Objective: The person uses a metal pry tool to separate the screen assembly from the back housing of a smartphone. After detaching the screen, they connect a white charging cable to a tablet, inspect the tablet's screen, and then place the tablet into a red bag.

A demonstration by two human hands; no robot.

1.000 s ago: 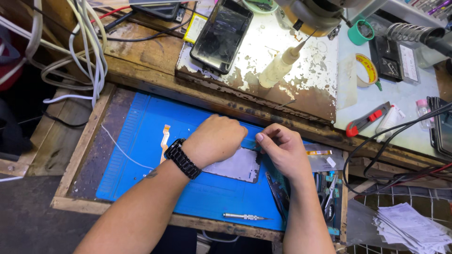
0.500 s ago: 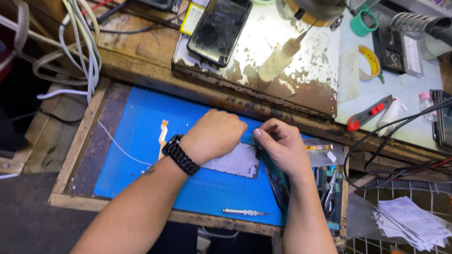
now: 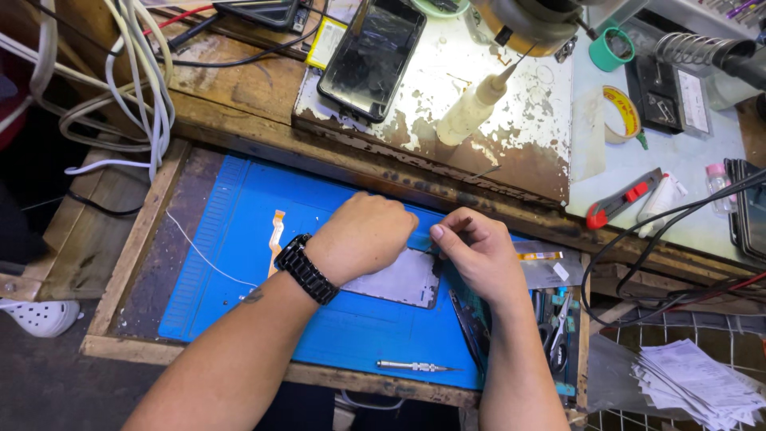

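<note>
My left hand (image 3: 363, 235), with a black watch (image 3: 306, 268) on the wrist, presses down on a flat grey phone part (image 3: 399, 281) that lies on the blue work mat (image 3: 263, 263). My right hand (image 3: 477, 254) rests beside it at the part's upper right corner, fingers pinched on a thin dark tool; the tip is hidden between the two hands. An orange flex cable (image 3: 275, 231) lies on the mat left of my left hand.
A small screwdriver (image 3: 415, 367) lies near the mat's front edge. Tweezers and tools (image 3: 558, 323) sit at the right. Above, on the worn bench: a black phone (image 3: 371, 56), white-handled tool (image 3: 471, 112), tape roll (image 3: 622, 112), red cutter (image 3: 626, 199). White cables (image 3: 120, 88) hang left.
Both hands stay on the grey part in almost the same pose. The view has shifted slightly; nothing was picked up or let go.
</note>
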